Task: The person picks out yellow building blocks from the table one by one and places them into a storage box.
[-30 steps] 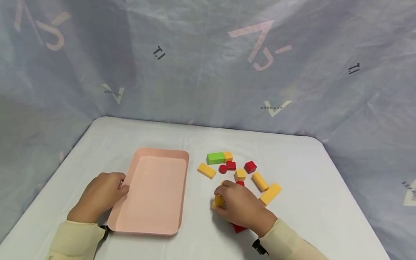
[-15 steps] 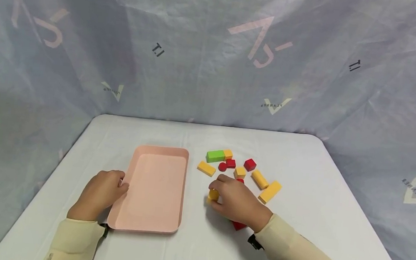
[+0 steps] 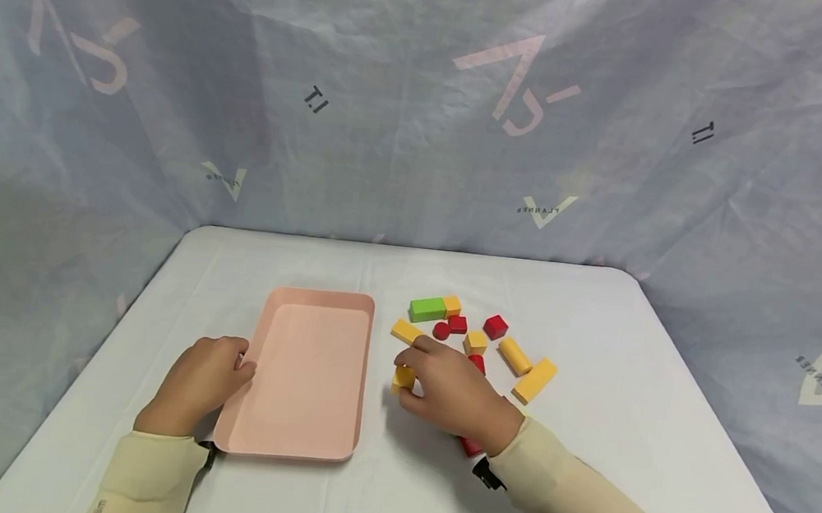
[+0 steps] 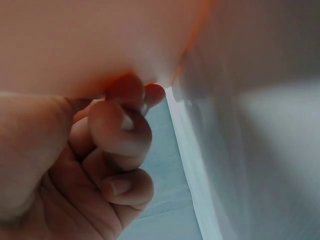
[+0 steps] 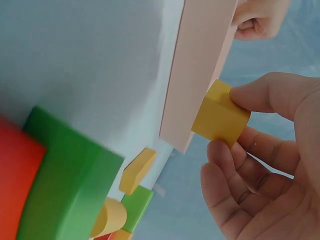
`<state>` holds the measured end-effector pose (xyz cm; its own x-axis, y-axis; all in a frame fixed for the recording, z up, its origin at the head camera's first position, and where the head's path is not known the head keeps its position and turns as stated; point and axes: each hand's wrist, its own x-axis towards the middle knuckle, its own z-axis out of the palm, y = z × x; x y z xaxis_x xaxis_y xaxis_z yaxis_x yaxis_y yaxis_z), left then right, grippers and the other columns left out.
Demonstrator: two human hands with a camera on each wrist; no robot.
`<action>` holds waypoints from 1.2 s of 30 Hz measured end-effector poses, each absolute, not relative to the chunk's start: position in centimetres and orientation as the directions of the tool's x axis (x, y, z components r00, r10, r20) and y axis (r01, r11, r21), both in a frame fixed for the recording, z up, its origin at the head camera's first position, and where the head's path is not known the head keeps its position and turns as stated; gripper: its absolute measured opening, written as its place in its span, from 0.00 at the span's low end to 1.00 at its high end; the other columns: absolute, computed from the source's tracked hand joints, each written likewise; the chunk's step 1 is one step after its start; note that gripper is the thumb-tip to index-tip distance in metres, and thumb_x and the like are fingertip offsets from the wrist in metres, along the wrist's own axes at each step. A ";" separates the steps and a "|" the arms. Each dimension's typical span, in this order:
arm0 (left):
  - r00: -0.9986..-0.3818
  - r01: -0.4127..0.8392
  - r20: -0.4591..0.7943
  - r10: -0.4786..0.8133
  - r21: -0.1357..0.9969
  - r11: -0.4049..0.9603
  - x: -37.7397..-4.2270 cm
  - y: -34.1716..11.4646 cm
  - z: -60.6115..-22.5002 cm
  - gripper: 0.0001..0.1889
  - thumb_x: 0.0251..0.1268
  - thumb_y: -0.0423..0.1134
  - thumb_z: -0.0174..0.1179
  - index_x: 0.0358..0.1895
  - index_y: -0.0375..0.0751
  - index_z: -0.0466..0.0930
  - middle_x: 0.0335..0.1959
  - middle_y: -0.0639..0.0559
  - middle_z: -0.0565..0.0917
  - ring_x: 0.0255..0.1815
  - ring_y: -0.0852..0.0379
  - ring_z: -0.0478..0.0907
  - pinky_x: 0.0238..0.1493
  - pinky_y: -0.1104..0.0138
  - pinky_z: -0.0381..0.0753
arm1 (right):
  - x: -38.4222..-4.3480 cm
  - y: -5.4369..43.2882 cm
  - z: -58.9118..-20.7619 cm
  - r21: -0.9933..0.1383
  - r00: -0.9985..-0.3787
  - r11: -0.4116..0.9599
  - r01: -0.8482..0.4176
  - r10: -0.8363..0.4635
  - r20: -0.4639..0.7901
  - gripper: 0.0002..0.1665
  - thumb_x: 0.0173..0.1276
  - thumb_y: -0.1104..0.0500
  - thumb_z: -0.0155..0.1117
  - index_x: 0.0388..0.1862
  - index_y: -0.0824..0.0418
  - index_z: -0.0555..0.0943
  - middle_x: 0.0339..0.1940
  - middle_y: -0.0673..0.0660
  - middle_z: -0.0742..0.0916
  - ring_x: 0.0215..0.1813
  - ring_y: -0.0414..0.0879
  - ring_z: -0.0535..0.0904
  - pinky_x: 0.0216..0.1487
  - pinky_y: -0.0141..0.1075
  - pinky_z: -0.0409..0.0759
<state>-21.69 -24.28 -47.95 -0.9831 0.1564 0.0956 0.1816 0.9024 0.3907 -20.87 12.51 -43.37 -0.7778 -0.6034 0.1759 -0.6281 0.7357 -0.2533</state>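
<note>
My left hand [image 3: 194, 384] grips the left rim of a shallow pink tray [image 3: 306, 378]. In the left wrist view, curled fingers [image 4: 122, 132] press against the tray's side [image 4: 75, 45]. My right hand [image 3: 453, 393] pinches a small yellow block [image 5: 220, 115] between thumb and fingertips, a short way right of the tray. That block shows clear of the tabletop in the right wrist view. A yellow rectangular block [image 3: 405, 331] lies just beyond the right hand, partly covered by it. Under the right wrist, a red block [image 3: 469, 446] is mostly hidden.
Behind the right hand lie a green block [image 3: 426, 310], an orange cube [image 3: 452, 306], a red disc [image 3: 441, 331], a red cube [image 3: 496, 327] and a yellow cube [image 3: 475, 343]. Further right are a yellow cylinder [image 3: 515, 356] and a long yellow block [image 3: 535, 381]. Grey fabric [image 3: 394, 123] hangs behind the table.
My right hand has carried the yellow block leftward, nearer to the tray, and now partly covers the yellow rectangular block. The left hand and the tray have stayed in place.
</note>
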 end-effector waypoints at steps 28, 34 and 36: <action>-0.982 0.187 0.103 0.159 0.384 0.904 -21.6 -24.0 -47.8 0.19 0.66 0.32 0.60 0.19 0.47 0.62 0.12 0.59 0.57 0.16 0.61 0.53 0.20 0.66 0.53 | -20.5 9.5 -43.3 -0.338 -0.768 0.692 -0.638 -0.598 0.227 0.17 0.65 0.51 0.74 0.52 0.52 0.87 0.43 0.44 0.82 0.43 0.35 0.76 0.42 0.26 0.80; -0.984 0.177 0.095 0.152 0.387 0.905 -21.6 -24.2 -47.9 0.19 0.66 0.33 0.60 0.19 0.47 0.63 0.12 0.59 0.58 0.15 0.61 0.53 0.20 0.66 0.54 | -20.7 8.7 -43.7 -0.357 -0.768 0.682 -0.638 -0.597 0.231 0.17 0.67 0.50 0.72 0.52 0.52 0.86 0.44 0.44 0.83 0.43 0.35 0.78 0.44 0.27 0.81; -0.984 0.177 0.094 0.153 0.387 0.905 -21.6 -24.2 -47.9 0.18 0.66 0.33 0.60 0.19 0.47 0.63 0.12 0.59 0.58 0.15 0.61 0.53 0.20 0.66 0.54 | -20.8 8.6 -43.8 -0.362 -0.765 0.677 -0.641 -0.600 0.233 0.17 0.67 0.50 0.72 0.52 0.53 0.86 0.44 0.45 0.83 0.43 0.35 0.78 0.44 0.27 0.81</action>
